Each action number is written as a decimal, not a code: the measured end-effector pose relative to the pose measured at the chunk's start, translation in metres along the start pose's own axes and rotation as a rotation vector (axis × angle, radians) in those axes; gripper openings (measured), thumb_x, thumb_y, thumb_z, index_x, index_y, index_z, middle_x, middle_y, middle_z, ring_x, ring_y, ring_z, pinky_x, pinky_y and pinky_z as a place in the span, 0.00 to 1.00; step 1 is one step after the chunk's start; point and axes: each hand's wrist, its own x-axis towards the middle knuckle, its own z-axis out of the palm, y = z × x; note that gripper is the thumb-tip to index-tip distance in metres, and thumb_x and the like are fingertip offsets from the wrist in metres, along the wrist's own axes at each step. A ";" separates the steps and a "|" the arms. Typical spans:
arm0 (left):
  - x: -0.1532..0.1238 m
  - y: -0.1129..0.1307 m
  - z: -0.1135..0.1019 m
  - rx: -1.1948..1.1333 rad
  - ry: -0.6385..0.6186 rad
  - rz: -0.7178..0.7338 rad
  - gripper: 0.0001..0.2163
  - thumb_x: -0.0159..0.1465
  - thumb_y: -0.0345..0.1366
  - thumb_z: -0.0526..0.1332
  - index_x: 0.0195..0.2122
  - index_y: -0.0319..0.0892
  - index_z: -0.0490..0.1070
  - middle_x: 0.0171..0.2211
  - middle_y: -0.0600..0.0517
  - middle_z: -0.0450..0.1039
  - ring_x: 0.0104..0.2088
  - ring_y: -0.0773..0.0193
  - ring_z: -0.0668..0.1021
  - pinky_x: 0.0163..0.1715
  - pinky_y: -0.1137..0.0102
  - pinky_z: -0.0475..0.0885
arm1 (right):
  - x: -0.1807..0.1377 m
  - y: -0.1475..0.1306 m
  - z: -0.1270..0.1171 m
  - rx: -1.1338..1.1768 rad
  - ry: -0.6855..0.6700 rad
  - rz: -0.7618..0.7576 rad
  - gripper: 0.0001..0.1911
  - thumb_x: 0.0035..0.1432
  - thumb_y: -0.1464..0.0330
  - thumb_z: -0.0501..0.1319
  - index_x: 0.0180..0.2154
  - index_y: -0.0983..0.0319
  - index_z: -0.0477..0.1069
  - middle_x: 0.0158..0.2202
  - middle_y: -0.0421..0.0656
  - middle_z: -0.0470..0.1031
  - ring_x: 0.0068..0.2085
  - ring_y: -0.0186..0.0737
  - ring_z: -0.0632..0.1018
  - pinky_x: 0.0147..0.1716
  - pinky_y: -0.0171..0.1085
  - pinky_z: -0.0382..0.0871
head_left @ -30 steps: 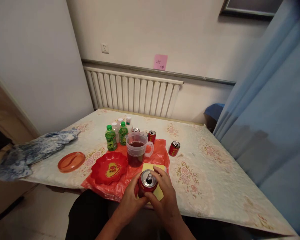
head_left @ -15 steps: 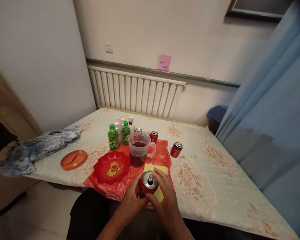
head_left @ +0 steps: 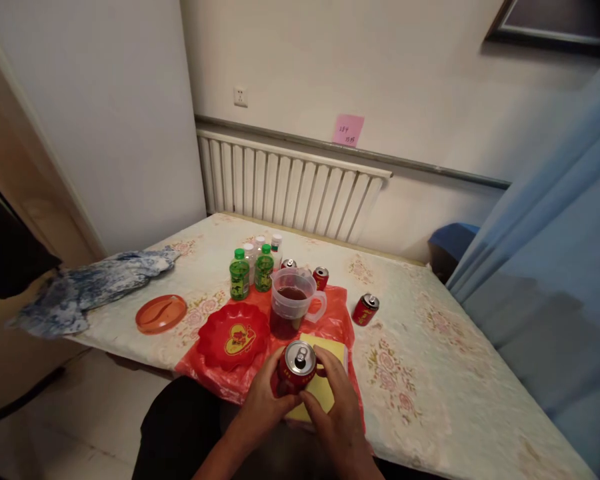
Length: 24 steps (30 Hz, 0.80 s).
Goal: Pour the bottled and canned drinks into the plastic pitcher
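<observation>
While the left hand (head_left: 263, 402) wraps 1 side of the red can (head_left: 299, 368), the right hand (head_left: 341, 408) grasps the other, thumbs nearly meeting in front. The can sits upright between them over the yellow pad (head_left: 324, 395), nearer the person than the jug (head_left: 285, 317); whether its base touches the pad is hidden. Its thin metal wall is probably smooth and easily dented, its weight uncertain. Light pressure around mid-body, clear of the seemingly open mouth, should suit it best.

The can (head_left: 299, 363) has a shiny metal top.
</observation>
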 end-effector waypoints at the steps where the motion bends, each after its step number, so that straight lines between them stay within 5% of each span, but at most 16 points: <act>1: 0.000 0.000 0.000 -0.002 0.001 0.004 0.35 0.47 0.37 0.75 0.56 0.43 0.66 0.55 0.44 0.74 0.59 0.47 0.72 0.58 0.59 0.69 | 0.000 -0.001 0.001 0.005 -0.004 0.003 0.33 0.56 0.74 0.62 0.61 0.52 0.61 0.60 0.45 0.68 0.59 0.49 0.70 0.57 0.50 0.69; 24: -0.006 -0.008 0.013 0.168 -0.021 0.048 0.35 0.46 0.29 0.70 0.58 0.43 0.66 0.58 0.44 0.70 0.60 0.47 0.70 0.62 0.54 0.62 | -0.005 -0.004 -0.019 0.015 0.061 -0.039 0.30 0.53 0.75 0.64 0.58 0.55 0.67 0.59 0.47 0.70 0.59 0.49 0.71 0.58 0.49 0.69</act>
